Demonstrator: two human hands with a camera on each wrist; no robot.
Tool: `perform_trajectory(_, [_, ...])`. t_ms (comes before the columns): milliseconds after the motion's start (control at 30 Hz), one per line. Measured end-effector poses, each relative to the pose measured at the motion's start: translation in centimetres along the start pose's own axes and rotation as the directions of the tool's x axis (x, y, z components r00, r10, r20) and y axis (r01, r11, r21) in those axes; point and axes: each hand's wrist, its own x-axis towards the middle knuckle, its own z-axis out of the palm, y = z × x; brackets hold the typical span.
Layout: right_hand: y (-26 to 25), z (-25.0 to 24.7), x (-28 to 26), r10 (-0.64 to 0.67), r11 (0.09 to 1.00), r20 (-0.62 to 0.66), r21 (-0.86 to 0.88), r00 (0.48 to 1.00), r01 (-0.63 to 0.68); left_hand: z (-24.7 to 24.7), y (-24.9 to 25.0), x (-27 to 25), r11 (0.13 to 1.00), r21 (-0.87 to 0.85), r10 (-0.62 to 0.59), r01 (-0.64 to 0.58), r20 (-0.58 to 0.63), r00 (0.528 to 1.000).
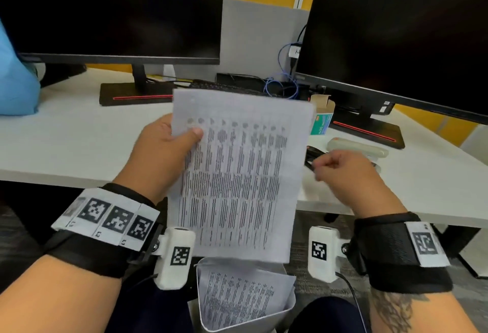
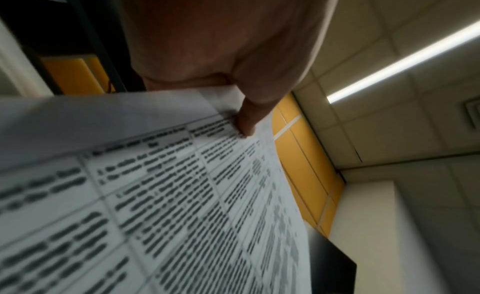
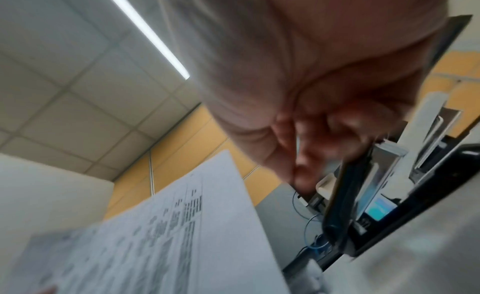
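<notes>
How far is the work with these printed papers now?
Looks done: a curled sheet lies set aside on the lap. In hand: the left hand pinches the printed paper upright, and the right hand grips a black tool at the desk. Left: probably bringing tool and paper together.

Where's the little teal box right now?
Head view, right side: the teal box stands on the desk between the held sheet and the right monitor's base.

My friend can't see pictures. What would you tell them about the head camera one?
A left hand holds a printed sheet by its left edge in front of a white desk. The right hand curls its fingers on a black object on the desk. Dark monitors stand behind.
</notes>
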Motion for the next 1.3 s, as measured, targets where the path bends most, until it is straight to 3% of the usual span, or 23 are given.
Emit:
perform_trajectory(67, [0.1,0.0,0.7,-0.059,0.993,-0.243,-0.109,0.968,0.033,0.6,0.0,-0.4,0.997,0.072,-0.016,0.01,0.082,0.997])
perform_trajectory(100, [0.3,0.1,1.0,-0.097,0.97,-0.298,-0.241,0.95,0.024,0.8,-0.2,-0.5,0.996,0.086,-0.02,0.01,0.112,0.994])
perform_trajectory(200, [0.5,0.6,1.8,-0.052,0.817,-0.218,-0.57,0.975,-0.084,1.3,-0.2,-1.0,0.994,0.107,-0.038,0.02,0.169,0.985])
perform_trajectory(267, [0.8,1.4,2.5,0.008,0.803,-0.144,-0.589,0.99,-0.093,1.7,-0.3,-1.3,0.991,0.133,-0.034,0.011,0.172,0.985])
perform_trajectory(367, [0.9,1.6,2.8,0.071,0.826,-0.153,-0.545,0.986,-0.144,2.0,-0.1,-1.6,0.993,0.118,-0.038,0.019,0.156,0.987])
perform_trajectory(500, [1.2,0.6,2.3,0.079,0.936,-0.232,-0.318,0.97,-0.152,1.7,0.1,-1.7,0.995,0.096,-0.036,0.023,0.142,0.989])
perform_trajectory(633, [0.2,-1.4,0.8,-0.027,0.993,-0.393,0.091,0.919,0.068,1.7,0.2,-1.8,0.984,0.173,0.004,-0.033,0.166,0.986])
perform_trajectory(733, [-2.1,-2.1,-0.3,-0.053,0.878,-0.427,0.411,0.903,0.246,2.2,0.5,-2.1,0.964,0.244,0.054,-0.105,0.207,0.977])
perform_trajectory(833, [-4.5,-1.6,-1.5,-0.048,0.725,-0.363,0.628,0.93,0.283,3.4,1.0,-2.9,0.942,0.296,0.088,-0.161,0.246,0.965])
perform_trajectory(967, [-7.0,0.6,-2.6,-0.106,0.617,-0.311,0.725,0.945,0.307,4.7,2.0,-3.9,0.911,0.344,0.118,-0.229,0.313,0.942])
perform_trajectory(1067, [-7.8,1.8,-3.0,-0.123,0.612,-0.332,0.717,0.935,0.334,5.2,2.5,-4.3,0.887,0.372,0.141,-0.275,0.35,0.926])
perform_trajectory(1300, [-8.1,2.6,-3.9,-0.116,0.587,-0.242,0.765,0.963,0.262,5.6,3.2,-4.8,0.89,0.367,0.129,-0.27,0.365,0.922])
